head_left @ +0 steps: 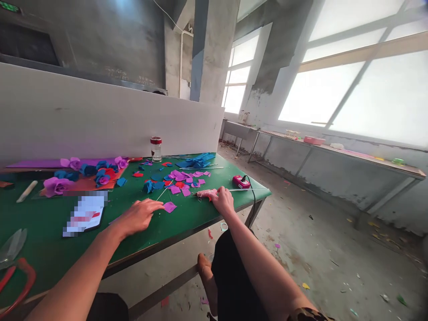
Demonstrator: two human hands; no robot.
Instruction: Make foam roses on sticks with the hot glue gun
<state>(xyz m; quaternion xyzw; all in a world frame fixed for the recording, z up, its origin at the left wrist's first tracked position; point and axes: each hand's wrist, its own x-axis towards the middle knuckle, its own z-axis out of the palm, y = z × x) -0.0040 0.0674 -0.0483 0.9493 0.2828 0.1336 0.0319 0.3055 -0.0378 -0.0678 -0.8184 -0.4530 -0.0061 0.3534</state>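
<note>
My left hand [138,215] lies flat on the green table [40,249], fingers stretched toward a purple felt petal [170,207] that its fingertips nearly touch. My right hand [223,200] is closed around a pink glue gun [206,193] lying on the table near the right edge. A thin wire [249,189] runs from that hand toward the table corner. A heap of purple, red and blue felt pieces [182,178] lies just beyond both hands.
Finished felt roses [55,185] in purple and blue sit at the back left. A glass jar with a red lid [155,149] stands by the white partition. A pink box with a black cable [241,181], red-handled scissors [16,281] and a blurred phone [83,214] are also here.
</note>
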